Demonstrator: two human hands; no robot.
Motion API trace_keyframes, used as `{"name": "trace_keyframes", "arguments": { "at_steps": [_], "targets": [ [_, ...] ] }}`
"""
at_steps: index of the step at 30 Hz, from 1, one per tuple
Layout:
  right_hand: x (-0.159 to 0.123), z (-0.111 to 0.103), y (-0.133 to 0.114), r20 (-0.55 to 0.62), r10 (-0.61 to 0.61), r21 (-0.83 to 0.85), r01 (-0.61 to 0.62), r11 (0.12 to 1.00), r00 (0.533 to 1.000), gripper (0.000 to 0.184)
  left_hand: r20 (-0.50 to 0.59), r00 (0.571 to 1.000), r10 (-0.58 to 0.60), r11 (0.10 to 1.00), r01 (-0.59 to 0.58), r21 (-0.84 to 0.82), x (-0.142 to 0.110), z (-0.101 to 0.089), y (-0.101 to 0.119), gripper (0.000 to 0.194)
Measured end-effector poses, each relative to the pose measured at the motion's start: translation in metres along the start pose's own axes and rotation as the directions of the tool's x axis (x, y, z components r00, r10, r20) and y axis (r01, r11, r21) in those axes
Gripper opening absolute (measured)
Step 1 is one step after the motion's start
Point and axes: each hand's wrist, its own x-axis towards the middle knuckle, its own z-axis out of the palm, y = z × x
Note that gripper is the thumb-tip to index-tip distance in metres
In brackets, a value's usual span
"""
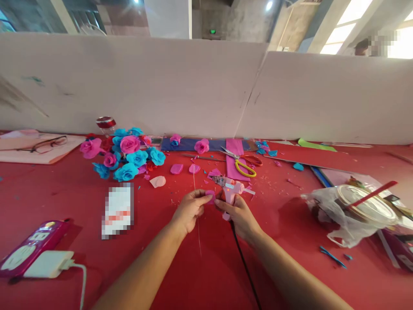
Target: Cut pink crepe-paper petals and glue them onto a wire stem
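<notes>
My left hand (189, 208) pinches a small pink foam petal (210, 196) on a thin wire that runs down toward me. My right hand (239, 214) touches the same petal with its fingertips, closed around it from the right. A pink hot glue gun (229, 188) stands on the red table just behind my right hand, its black cord trailing toward me. Loose pink petals (177, 168) lie beyond my hands.
A bunch of pink and blue foam roses (126, 151) lies at the back left. Yellow-handled scissors (242, 164) rest on pink sheets. A cup in a plastic bag (356, 209) sits right. A power strip with charger (35, 252) is at left, glasses (43, 144) behind.
</notes>
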Motion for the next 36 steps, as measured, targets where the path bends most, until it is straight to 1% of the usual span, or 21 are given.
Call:
{"name": "trace_keyframes", "arguments": {
  "at_steps": [2,5,8,12,16,18,20,22,24,26,28,30,34,36],
  "targets": [
    [0.001,0.0,0.0,0.01,0.003,-0.014,-0.003,1.0,1.0,0.024,0.008,1.0,-0.007,1.0,0.007,0.003,0.0,-0.001,0.001,0.034],
    [0.003,-0.002,0.001,-0.027,0.006,-0.03,-0.007,1.0,1.0,0.025,0.029,0.999,-0.039,0.999,0.038,0.027,0.0,-0.003,0.002,0.031],
    [0.005,-0.006,0.0,-0.025,0.007,-0.049,-0.008,0.999,1.0,0.025,0.064,0.997,-0.037,0.996,0.031,0.082,0.002,-0.006,0.003,0.03],
    [0.006,-0.01,-0.001,0.011,0.015,-0.086,-0.014,0.996,1.0,0.021,0.032,0.999,-0.025,0.985,0.019,0.169,0.003,-0.009,0.006,0.029],
    [0.005,-0.009,-0.002,0.002,-0.004,-0.089,0.004,0.996,1.0,0.019,0.029,0.999,-0.043,0.965,0.034,0.258,0.003,-0.011,0.01,0.031],
    [0.005,-0.007,-0.002,0.006,0.014,-0.108,-0.013,0.994,1.0,0.019,0.027,0.999,-0.037,0.958,0.028,0.286,0.003,-0.013,0.012,0.032],
    [0.005,-0.007,-0.003,-0.003,0.04,-0.131,-0.04,0.991,0.999,0.022,0.01,1.0,-0.029,0.953,0.024,0.303,0.006,-0.016,0.012,0.032],
    [0.005,-0.01,-0.005,-0.049,0.049,-0.16,-0.056,0.986,0.998,0.027,-0.023,1.0,-0.021,0.942,0.028,0.334,0.012,-0.022,0.012,0.031],
    [0.005,-0.014,-0.009,-0.104,0.053,-0.21,-0.074,0.975,0.993,0.034,-0.075,0.997,0.002,0.924,0.027,0.381,0.018,-0.029,0.012,0.029],
    [0.004,-0.018,-0.016,-0.122,0.065,-0.284,-0.097,0.954,0.99,0.039,-0.138,0.99,0.043,0.903,0.021,0.43,0.024,-0.036,0.012,0.027],
    [0.003,-0.022,-0.023,-0.106,0.07,-0.344,-0.102,0.933,0.992,0.043,-0.189,0.979,0.081,0.885,0.016,0.465,0.028,-0.041,0.012,0.025],
    [0.001,-0.025,-0.028,-0.056,0.087,-0.379,-0.102,0.92,0.995,0.046,-0.213,0.973,0.09,0.876,0.024,0.481,0.03,-0.044,0.011,0.024],
    [-0.003,-0.026,-0.028,0.079,0.184,-0.453,-0.129,0.882,0.98,0.052,-0.21,0.974,0.08,0.866,0.036,0.498,0.032,-0.046,0.01,0.022],
    [-0.004,-0.025,-0.024,0.115,0.198,-0.504,-0.114,0.856,0.973,0.054,-0.212,0.972,0.099,0.847,0.029,0.531,0.033,-0.046,0.009,0.021]
  ]
}}
